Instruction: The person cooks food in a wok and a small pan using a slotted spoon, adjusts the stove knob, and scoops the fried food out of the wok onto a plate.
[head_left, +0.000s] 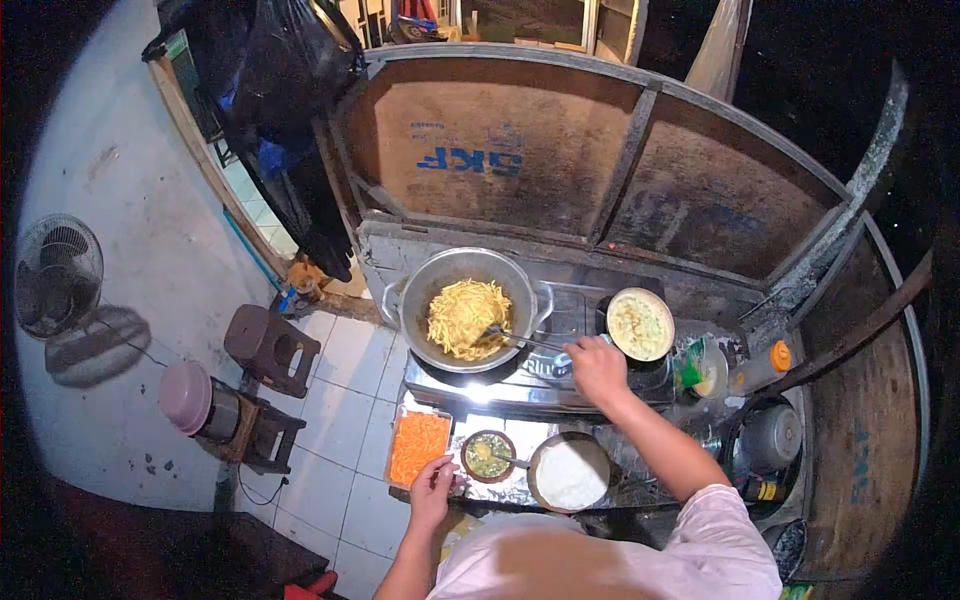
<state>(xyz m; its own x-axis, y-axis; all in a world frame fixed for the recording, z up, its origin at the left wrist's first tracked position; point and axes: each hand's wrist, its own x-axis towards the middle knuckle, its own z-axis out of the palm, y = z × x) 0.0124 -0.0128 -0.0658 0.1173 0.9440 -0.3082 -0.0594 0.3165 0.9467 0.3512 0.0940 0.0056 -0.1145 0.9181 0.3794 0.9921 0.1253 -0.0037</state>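
My right hand (597, 370) is closed around the handle of a long-handled spatula (540, 344). Its head is partly buried in yellow strips (466, 315), which look like noodles or cut vegetables, inside a large two-handled metal pot (405, 327) on the stove. Down at the counter's front edge, my left hand (433, 486) has its fingers loosely apart and nothing visible in them. It is beside a clear tub of shredded carrot (419, 446). Right of that hand sits a small bowl of yellow-green mixture (488, 456) with a spoon in it.
A bowl of white powder (572, 472) stands below the stove (420, 381). Right of my right hand is a bowl of pale chopped food (640, 325). A bottle with an orange cap (764, 368) and a lidded pot (772, 438) are farther right. Plastic stools (270, 345) stand left.
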